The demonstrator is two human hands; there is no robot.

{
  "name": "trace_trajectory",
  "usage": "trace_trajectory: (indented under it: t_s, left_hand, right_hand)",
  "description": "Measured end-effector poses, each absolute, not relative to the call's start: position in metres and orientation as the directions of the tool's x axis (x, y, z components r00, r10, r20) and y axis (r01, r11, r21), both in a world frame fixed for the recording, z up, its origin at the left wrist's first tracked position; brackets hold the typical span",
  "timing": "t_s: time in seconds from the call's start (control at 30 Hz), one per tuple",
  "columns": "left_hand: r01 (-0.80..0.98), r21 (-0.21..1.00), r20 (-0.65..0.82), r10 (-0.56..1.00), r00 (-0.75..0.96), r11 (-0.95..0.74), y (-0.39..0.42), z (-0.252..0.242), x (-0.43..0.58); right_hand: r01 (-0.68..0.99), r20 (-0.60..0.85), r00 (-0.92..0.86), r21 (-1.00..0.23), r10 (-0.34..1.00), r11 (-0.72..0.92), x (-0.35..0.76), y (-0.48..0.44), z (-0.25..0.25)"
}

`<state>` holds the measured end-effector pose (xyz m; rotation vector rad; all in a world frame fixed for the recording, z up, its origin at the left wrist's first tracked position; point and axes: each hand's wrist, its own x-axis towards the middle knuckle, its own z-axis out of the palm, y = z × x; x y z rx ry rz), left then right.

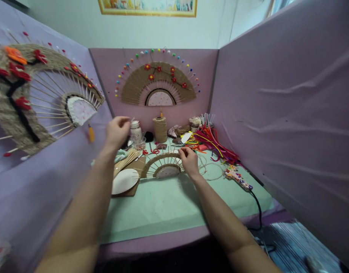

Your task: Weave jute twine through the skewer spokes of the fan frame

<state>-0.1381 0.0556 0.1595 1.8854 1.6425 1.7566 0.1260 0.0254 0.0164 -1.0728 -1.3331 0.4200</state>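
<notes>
A small half-round fan [148,165] of thin sticks stands on the green tabletop, with a band of brown twine wound across the sticks and a pale spotted half-disc at its base. At its upper right edge, the fingers of my right hand [189,161] are closed on the twine band. My left hand [117,131] is raised to the left, above and away from the fan. Its thumb and fingertips are pinched together; whatever lies between them is too fine to make out. Loose rings of twine [216,171] lie right of the fan.
Left lie a white oval card [125,181], brown cardboard [131,191] and a bundle of sticks [129,159]. Behind stand a white bottle [136,132] and twine spool [160,129]. A patterned glue gun [238,179], its cord and red pipe cleaners [217,146] lie right.
</notes>
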Motion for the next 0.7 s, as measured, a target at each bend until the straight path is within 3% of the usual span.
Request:
trace_trajectory:
  t_s: [0.17,0.3,0.4,0.47,0.6,0.7]
  left_hand:
    - [0.420,0.691,0.618,0.782,0.077,-0.588,0.022,0.107,-0.039]
    - [0.363,0.787,0.478,0.865,0.155,-0.500,0.024,0.086,-0.023]
    - [0.425,0.791,0.401,0.898,0.183,-0.440,0.031,0.086,-0.031]
    - [0.543,0.712,0.377,0.895,0.239,-0.445,0.033,0.089,-0.036]
    - [0.750,0.443,0.341,0.866,0.365,-0.491,0.028,0.095,-0.037]
    - [0.783,0.372,0.332,0.859,0.389,-0.499,0.023,0.097,-0.034]
  right_hand:
    - [0.315,0.571,0.242,-0.811,0.784,0.493,0.128,0.025,0.016]
    - [0.287,0.560,0.230,-0.821,0.796,0.494,0.129,0.025,0.016]
    - [0.276,0.547,0.210,-0.828,0.810,0.488,0.130,0.025,0.016]
    - [0.287,0.542,0.204,-0.829,0.816,0.479,0.131,0.024,0.015]
    - [0.325,0.537,0.202,-0.826,0.819,0.461,0.134,0.019,0.011]
    - [0.356,0.550,0.213,-0.814,0.808,0.460,0.138,0.016,0.006]
